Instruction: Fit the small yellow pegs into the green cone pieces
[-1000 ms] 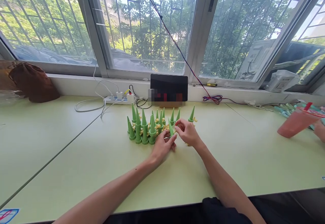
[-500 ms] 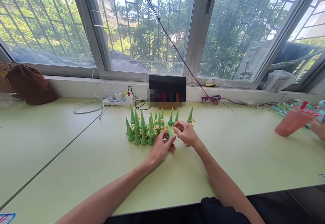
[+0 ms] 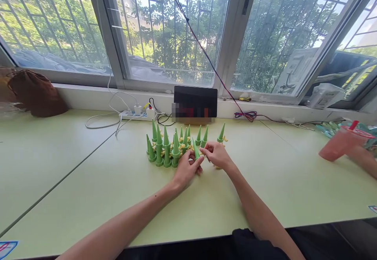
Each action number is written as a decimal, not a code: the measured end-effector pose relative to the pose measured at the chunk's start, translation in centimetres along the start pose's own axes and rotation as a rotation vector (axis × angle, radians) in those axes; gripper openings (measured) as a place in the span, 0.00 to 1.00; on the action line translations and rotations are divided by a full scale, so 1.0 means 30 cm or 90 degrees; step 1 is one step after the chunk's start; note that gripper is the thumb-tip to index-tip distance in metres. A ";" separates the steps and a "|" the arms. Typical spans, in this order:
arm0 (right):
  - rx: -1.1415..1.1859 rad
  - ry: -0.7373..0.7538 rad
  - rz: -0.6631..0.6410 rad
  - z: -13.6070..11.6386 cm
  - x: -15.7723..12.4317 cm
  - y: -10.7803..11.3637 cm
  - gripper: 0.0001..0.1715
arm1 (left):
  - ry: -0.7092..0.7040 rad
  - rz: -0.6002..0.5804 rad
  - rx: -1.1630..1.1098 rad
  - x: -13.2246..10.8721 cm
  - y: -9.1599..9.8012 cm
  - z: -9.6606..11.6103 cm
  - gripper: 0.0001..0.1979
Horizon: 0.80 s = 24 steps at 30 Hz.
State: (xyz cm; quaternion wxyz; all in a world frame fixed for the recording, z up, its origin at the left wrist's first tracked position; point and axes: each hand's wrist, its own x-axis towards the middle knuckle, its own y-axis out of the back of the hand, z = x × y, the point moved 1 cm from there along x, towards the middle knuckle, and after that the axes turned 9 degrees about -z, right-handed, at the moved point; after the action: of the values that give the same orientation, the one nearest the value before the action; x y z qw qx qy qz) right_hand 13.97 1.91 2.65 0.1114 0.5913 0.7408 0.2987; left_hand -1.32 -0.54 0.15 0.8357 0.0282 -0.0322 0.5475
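My left hand (image 3: 187,167) is closed around the lower part of a green plastic cone-shaped spike (image 3: 195,148), its tip pointing up and slightly left. Close on its right, my right hand (image 3: 218,154) pinches a small yellow piece (image 3: 202,154) against the spike's side near the base. My fingers partly cover where the two meet. Left of my hands stands a cluster of similar green spikes (image 3: 159,150), points up, with small yellow parts between them. One more green spike (image 3: 221,133) with a yellow part stands behind my right hand.
A dark screen (image 3: 196,102) leans by the window sill. A power strip (image 3: 134,114) with white cables lies at back left, near a brown bag (image 3: 37,95). At right, another person's hand is by a red cup (image 3: 343,144) with a straw. Bundled wires (image 3: 247,115) lie behind.
My right fingers have shifted slightly at the spike's side; both hands stay in nearly the same place. At the far right, the other person's arm reaches further in behind the cup.
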 end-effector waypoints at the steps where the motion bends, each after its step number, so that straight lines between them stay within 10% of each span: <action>1: -0.004 0.000 -0.001 0.002 0.001 0.000 0.18 | 0.000 0.001 0.002 -0.001 0.001 0.001 0.23; 24: 0.160 -0.012 -0.129 0.011 -0.010 0.023 0.09 | -0.042 0.005 0.070 0.007 0.013 -0.004 0.20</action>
State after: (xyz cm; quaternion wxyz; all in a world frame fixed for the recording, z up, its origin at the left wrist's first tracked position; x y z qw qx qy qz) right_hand 14.78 1.82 2.73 0.0732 0.5254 0.8272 0.1854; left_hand -1.59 -0.19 0.06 0.8293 0.0922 -0.0299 0.5503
